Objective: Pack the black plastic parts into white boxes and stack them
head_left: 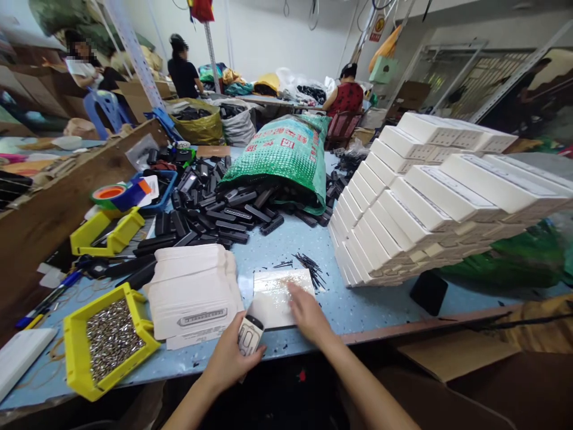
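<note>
At the table's front edge, my left hand (230, 352) is closed around a black device (255, 322) with a printed paper (249, 339) against it. Part of both is hidden by the fingers. Over a white board (277, 322) my right hand (308, 313) reaches in from the right, fingers stretched and a little apart, their tips at the board. Tiny shiny pieces (283, 294) are scattered on it, too small to name. Behind the board lie thin black sticks (310, 272). To the left of my left hand stands a stack of printed white sheets (192, 280).
A yellow bin (74, 358) of small metal parts stands front left. Black devices (233, 218) spill from a green sack (286, 146). White boxes (380, 239) form a tall stack at right. Another yellow bin (120, 239) and tape (110, 192) lie left. Other people sit beyond.
</note>
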